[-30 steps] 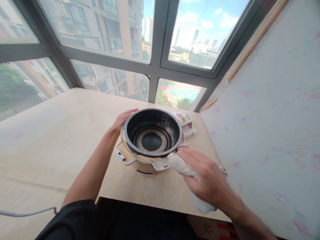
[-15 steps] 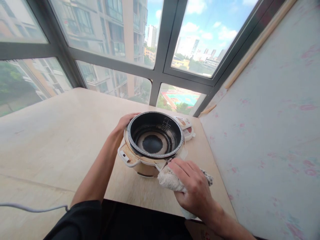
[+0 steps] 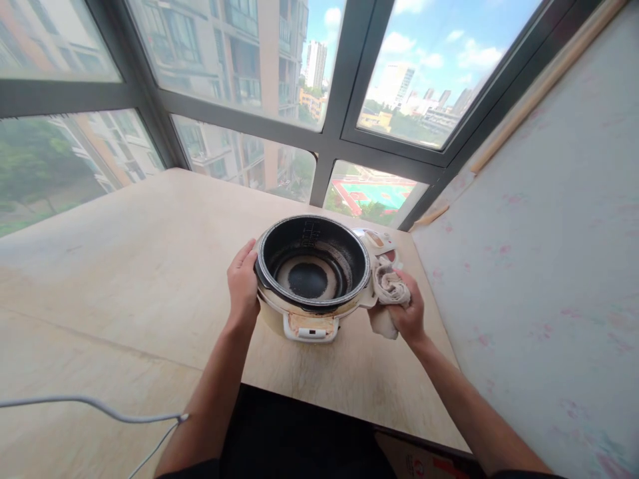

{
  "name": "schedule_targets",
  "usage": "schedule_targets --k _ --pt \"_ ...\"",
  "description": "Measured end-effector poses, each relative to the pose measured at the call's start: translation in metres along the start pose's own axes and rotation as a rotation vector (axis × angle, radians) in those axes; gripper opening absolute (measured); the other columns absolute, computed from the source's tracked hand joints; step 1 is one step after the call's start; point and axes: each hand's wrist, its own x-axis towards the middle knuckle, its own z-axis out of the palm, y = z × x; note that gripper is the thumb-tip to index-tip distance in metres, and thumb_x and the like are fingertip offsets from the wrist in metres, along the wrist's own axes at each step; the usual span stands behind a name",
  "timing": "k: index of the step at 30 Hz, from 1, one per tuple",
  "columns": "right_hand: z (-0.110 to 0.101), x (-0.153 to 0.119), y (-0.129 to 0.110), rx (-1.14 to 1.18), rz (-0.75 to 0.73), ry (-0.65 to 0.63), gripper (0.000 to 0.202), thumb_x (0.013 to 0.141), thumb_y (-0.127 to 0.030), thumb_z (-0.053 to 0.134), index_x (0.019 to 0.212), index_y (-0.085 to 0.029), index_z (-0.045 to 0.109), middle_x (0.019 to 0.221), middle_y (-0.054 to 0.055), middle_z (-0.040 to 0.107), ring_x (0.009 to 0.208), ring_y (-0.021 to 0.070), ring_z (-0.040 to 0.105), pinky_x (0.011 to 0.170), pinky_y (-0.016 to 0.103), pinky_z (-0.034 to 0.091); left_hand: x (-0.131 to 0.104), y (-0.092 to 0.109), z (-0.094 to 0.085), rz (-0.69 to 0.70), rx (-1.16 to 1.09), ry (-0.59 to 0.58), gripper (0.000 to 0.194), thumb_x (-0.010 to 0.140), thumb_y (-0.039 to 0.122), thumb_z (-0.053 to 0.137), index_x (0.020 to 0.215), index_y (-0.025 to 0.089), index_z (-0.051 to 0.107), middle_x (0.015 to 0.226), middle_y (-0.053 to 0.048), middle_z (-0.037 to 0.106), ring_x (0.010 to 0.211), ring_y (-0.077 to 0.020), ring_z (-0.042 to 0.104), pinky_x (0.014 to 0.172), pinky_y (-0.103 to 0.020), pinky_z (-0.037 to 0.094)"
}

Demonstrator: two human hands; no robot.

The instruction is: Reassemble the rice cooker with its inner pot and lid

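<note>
A cream rice cooker [image 3: 272, 316] stands lidless on the wooden surface, its white side handle [image 3: 310, 330] facing me and stained brown. Inside sits a dark inner pot [image 3: 307, 279] with a worn ring on its bottom and level marks on the far wall. My left hand [image 3: 243, 283] grips the cooker's left side, fingers along the rim and body. At the right side, my right hand [image 3: 413, 309] is closed around a bunched whitish cloth [image 3: 389, 283], which touches the cooker's edge. Part of the cloth hangs below that hand.
Behind the cooker on the right lies a white part with an oval panel [image 3: 375, 241], partly hidden. A pale cord [image 3: 100, 407] runs across the left. Windows [image 3: 249, 150] close off the back, and a flowered wall [image 3: 524, 286] the right. A cardboard box [image 3: 419, 459] is below the front edge.
The cooker has turned counter-clockwise, bringing its handle from the front left to the front. My right hand has moved with the cloth from the front right to the right side; my left hand has come nearer.
</note>
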Motion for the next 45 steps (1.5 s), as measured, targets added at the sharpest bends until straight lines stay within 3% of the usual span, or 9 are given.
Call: schedule_targets --k 4,8,15,18,23,26,29,36,45 --pt "0.062 -0.030 0.009 0.270 0.366 0.348 0.058 0.077 -0.026 0.065 0.133 -0.019 0.055 0.128 0.012 0.065 0.118 0.0273 0.063 0.105 0.048 0.048 -0.012 -0.002 -0.001 0.049 0.020 0.087 0.036 0.083 0.022 0.061 0.117 0.016 0.073 0.130 -0.010 0.070 0.125 -0.0249 0.062 0.115 -0.042 0.043" --pt "0.108 -0.075 -0.038 0.257 0.432 0.639 0.061 0.082 -0.024 0.060 0.141 -0.019 0.045 0.141 0.015 0.053 0.131 0.0303 0.053 0.110 0.055 0.042 -0.013 -0.004 0.002 0.057 0.011 0.108 0.039 0.083 0.024 0.060 0.119 0.014 0.072 0.127 -0.012 0.070 0.122 -0.0250 0.063 0.113 -0.041 0.044" --pt "0.138 -0.134 -0.120 -0.033 0.096 0.405 0.057 0.086 -0.022 0.057 0.141 -0.021 0.042 0.137 0.021 0.048 0.127 0.0344 0.052 0.091 0.056 0.053 0.002 -0.002 -0.005 0.097 0.057 0.110 0.029 0.080 0.029 0.056 0.098 0.016 0.074 0.108 -0.008 0.075 0.107 -0.0238 0.067 0.101 -0.039 0.050" --pt "0.141 -0.130 -0.120 -0.080 0.073 0.438 0.058 0.086 -0.021 0.059 0.141 -0.019 0.040 0.133 0.021 0.049 0.124 0.0338 0.053 0.089 0.055 0.054 0.039 -0.001 -0.006 0.003 0.121 0.071 0.028 0.081 0.036 0.050 0.081 0.016 0.069 0.093 -0.009 0.073 0.094 -0.0246 0.067 0.088 -0.039 0.053" --pt "0.133 -0.121 -0.111 -0.012 0.214 0.477 0.062 0.086 -0.020 0.061 0.143 -0.019 0.037 0.135 0.021 0.045 0.126 0.0323 0.052 0.095 0.056 0.052 0.096 0.004 0.015 -0.183 0.074 -0.280 0.025 0.075 0.036 0.067 0.090 0.015 0.067 0.102 -0.010 0.072 0.099 -0.0241 0.067 0.090 -0.036 0.052" --pt "0.130 -0.118 -0.115 0.040 0.311 0.474 0.064 0.086 -0.023 0.062 0.145 -0.021 0.036 0.138 0.021 0.043 0.128 0.0328 0.051 0.099 0.058 0.049 0.103 0.007 0.026 -0.303 -0.011 -0.605 0.033 0.073 0.040 0.074 0.094 0.014 0.072 0.103 -0.013 0.074 0.101 -0.0290 0.069 0.092 -0.041 0.053" --pt "0.130 -0.109 -0.120 0.046 0.378 0.492 0.064 0.086 -0.026 0.063 0.145 -0.023 0.037 0.137 0.019 0.044 0.127 0.0330 0.051 0.100 0.058 0.048 0.097 0.008 0.027 -0.298 -0.020 -0.745 0.032 0.068 0.035 0.078 0.093 0.015 0.076 0.099 -0.011 0.077 0.102 -0.0315 0.069 0.095 -0.043 0.053" --pt "0.125 -0.079 -0.098 0.060 0.359 0.610 0.060 0.081 -0.030 0.069 0.136 -0.019 0.048 0.126 0.016 0.054 0.116 0.0314 0.058 0.097 0.052 0.050 0.089 0.007 0.013 -0.194 -0.019 -0.697 0.035 0.067 0.037 0.076 0.095 0.016 0.079 0.102 -0.010 0.078 0.112 -0.0307 0.067 0.103 -0.043 0.049" --pt "0.102 -0.023 -0.021 0.386 0.509 0.606 0.045 0.075 -0.039 0.069 0.113 -0.017 0.063 0.106 0.008 0.068 0.095 0.0228 0.065 0.091 0.042 0.053 0.046 -0.001 -0.019 0.035 0.032 -0.268 0.035 0.077 0.039 0.068 0.103 0.017 0.077 0.118 -0.007 0.075 0.125 -0.0259 0.061 0.114 -0.041 0.040"
